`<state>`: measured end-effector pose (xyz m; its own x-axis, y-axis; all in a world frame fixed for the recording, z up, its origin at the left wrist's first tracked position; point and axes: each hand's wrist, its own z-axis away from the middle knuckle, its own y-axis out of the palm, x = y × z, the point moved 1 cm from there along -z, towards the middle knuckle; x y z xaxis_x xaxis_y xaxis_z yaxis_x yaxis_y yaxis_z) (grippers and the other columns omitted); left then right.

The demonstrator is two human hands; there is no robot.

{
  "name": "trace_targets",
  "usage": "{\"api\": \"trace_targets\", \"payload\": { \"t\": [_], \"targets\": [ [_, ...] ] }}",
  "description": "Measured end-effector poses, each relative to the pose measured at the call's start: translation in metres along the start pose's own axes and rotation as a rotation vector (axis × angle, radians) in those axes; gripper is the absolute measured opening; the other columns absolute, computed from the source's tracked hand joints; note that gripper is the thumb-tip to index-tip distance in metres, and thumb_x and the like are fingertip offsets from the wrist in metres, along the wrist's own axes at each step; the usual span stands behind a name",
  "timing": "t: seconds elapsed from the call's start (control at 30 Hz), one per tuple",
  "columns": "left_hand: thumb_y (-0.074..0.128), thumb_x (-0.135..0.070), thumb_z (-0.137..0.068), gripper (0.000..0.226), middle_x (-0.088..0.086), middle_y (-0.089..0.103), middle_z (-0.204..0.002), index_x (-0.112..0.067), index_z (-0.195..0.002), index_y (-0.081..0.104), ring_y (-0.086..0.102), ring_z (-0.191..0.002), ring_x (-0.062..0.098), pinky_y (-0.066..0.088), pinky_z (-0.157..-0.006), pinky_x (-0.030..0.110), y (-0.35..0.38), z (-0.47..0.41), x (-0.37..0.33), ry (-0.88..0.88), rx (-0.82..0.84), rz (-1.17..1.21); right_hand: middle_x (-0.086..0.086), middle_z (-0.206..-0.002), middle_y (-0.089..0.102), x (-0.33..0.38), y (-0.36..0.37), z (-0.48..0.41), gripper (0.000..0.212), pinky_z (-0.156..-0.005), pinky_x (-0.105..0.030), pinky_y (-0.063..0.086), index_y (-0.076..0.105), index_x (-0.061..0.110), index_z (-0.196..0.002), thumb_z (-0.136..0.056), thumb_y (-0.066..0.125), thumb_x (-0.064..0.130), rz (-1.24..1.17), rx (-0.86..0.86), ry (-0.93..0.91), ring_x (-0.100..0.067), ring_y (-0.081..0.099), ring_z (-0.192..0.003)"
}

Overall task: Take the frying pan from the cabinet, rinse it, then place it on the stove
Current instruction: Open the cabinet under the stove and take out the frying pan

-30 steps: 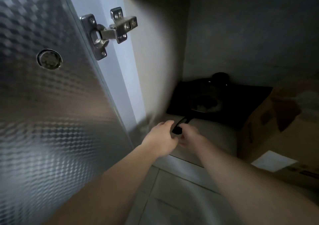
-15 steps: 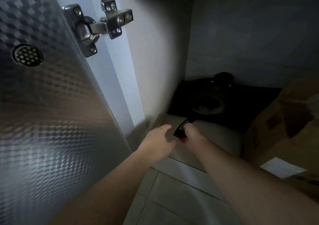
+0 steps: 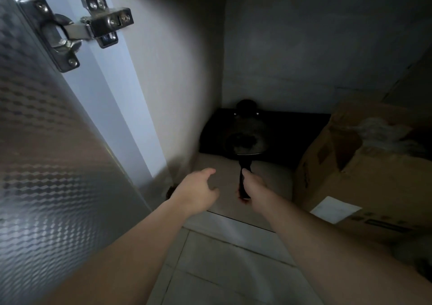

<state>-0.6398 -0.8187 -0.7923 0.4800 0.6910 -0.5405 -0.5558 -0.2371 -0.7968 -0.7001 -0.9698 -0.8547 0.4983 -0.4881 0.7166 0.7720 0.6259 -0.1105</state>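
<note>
A small dark frying pan (image 3: 245, 142) sits low in the dim cabinet, its black handle pointing toward me. My right hand (image 3: 253, 186) is wrapped around that handle near its end. My left hand (image 3: 197, 192) hovers just left of the handle with fingers loosely apart, holding nothing. The pan's bowl is over a black flat thing (image 3: 287, 138) at the cabinet's back left, with a dark round knob (image 3: 246, 105) behind it.
The cabinet door (image 3: 46, 164) with its patterned inner face stands open at the left, a metal hinge (image 3: 77, 30) near the top. A cardboard box (image 3: 364, 169) fills the cabinet's right side. Pale floor tiles (image 3: 222, 269) lie below my arms.
My left hand has let go of the handle and moved left. The right hand keeps its grip, and the handle has swung to point straight at me. My view has moved closer.
</note>
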Motion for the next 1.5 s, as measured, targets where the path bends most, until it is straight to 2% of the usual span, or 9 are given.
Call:
{"api": "trace_targets", "payload": {
  "t": [0.07, 0.13, 0.23, 0.3, 0.37, 0.73, 0.97, 1.2, 1.5],
  "targets": [
    [0.058, -0.033, -0.088, 0.061, 0.008, 0.047, -0.143, -0.025, -0.146, 0.038, 0.043, -0.132, 0.021, 0.034, -0.106, 0.025, 0.002, 0.002, -0.003, 0.014, 0.011, -0.019, -0.013, -0.081, 0.059, 0.002, -0.004, 0.008, 0.022, -0.045, -0.027, 0.047, 0.055, 0.008, -0.101, -0.097, 0.047, 0.028, -0.047, 0.075, 0.026, -0.023, 0.059, -0.057],
    [0.057, -0.033, -0.089, 0.061, 0.009, 0.046, -0.143, -0.025, -0.146, 0.037, 0.042, -0.133, 0.022, 0.033, -0.107, 0.026, 0.003, 0.004, -0.004, 0.027, 0.018, -0.028, -0.016, -0.085, 0.062, 0.007, -0.009, 0.008, 0.022, -0.042, -0.027, 0.052, 0.053, 0.002, -0.109, -0.095, 0.047, 0.018, -0.134, 0.152, 0.060, -0.022, 0.063, -0.049],
    [0.056, -0.032, -0.091, 0.060, 0.010, 0.043, -0.145, -0.026, -0.147, 0.035, 0.039, -0.135, 0.023, 0.031, -0.107, 0.025, 0.005, 0.009, -0.003, 0.037, 0.021, -0.034, -0.014, -0.078, 0.059, 0.012, -0.013, 0.010, 0.019, -0.041, -0.025, 0.051, 0.052, 0.003, -0.104, -0.092, 0.044, 0.015, -0.176, 0.196, 0.097, -0.022, 0.059, -0.052],
    [0.056, -0.032, -0.091, 0.060, 0.010, 0.041, -0.146, -0.025, -0.147, 0.035, 0.039, -0.135, 0.023, 0.031, -0.107, 0.025, 0.005, 0.010, -0.001, 0.038, 0.017, -0.034, -0.009, -0.066, 0.053, 0.014, -0.010, 0.010, 0.015, -0.043, -0.022, 0.046, 0.052, 0.007, -0.084, -0.091, 0.049, 0.020, -0.082, 0.181, 0.101, -0.019, 0.051, -0.052],
    [0.056, -0.033, -0.091, 0.061, 0.009, 0.041, -0.147, -0.025, -0.147, 0.035, 0.039, -0.135, 0.024, 0.031, -0.107, 0.025, 0.006, 0.010, 0.001, 0.032, 0.017, -0.040, -0.006, -0.060, 0.049, 0.012, -0.006, 0.010, 0.028, -0.042, -0.022, 0.042, 0.050, 0.010, -0.068, -0.091, 0.059, 0.024, 0.021, 0.177, 0.076, -0.017, 0.047, -0.049],
    [0.052, -0.035, -0.090, 0.060, 0.004, 0.043, -0.145, -0.025, -0.146, 0.035, 0.039, -0.133, 0.025, 0.040, -0.106, 0.039, -0.002, 0.024, 0.004, -0.008, 0.054, -0.184, -0.009, -0.054, 0.052, 0.005, -0.018, 0.025, 0.020, -0.046, -0.026, 0.046, 0.053, 0.006, -0.060, -0.078, 0.057, -0.002, 0.169, 0.127, 0.038, -0.019, 0.049, -0.042],
    [0.047, -0.033, -0.093, 0.055, 0.002, 0.038, -0.150, -0.033, -0.146, 0.033, 0.045, -0.130, 0.025, 0.045, -0.102, 0.039, -0.055, 0.079, -0.034, -0.109, 0.120, -0.113, -0.004, -0.055, 0.045, 0.041, -0.039, 0.131, 0.027, -0.042, -0.019, 0.041, 0.045, 0.008, -0.059, -0.082, 0.053, -0.003, 0.113, 0.189, 0.223, -0.012, 0.041, -0.047],
    [0.048, -0.035, -0.089, 0.052, 0.002, 0.046, -0.144, -0.026, -0.140, 0.045, 0.042, -0.131, 0.026, 0.040, -0.107, 0.038, -0.119, 0.163, -0.075, -0.100, 0.188, -0.241, 0.000, -0.041, 0.040, 0.062, -0.054, 0.253, 0.034, -0.033, -0.013, 0.038, 0.039, 0.011, -0.053, -0.081, 0.049, -0.006, -0.004, 0.176, 0.388, -0.007, 0.037, -0.030],
    [0.047, -0.031, -0.089, 0.041, 0.000, 0.052, -0.135, -0.023, -0.129, 0.051, 0.045, -0.125, 0.024, 0.044, -0.100, 0.039, -0.232, 0.311, -0.142, -0.069, 0.175, -0.272, -0.001, -0.046, 0.048, 0.099, -0.087, 0.452, 0.024, -0.035, -0.014, 0.043, 0.051, 0.010, -0.064, -0.082, 0.053, -0.005, 0.022, 0.226, 0.469, -0.007, 0.044, -0.031]
  ]
}}
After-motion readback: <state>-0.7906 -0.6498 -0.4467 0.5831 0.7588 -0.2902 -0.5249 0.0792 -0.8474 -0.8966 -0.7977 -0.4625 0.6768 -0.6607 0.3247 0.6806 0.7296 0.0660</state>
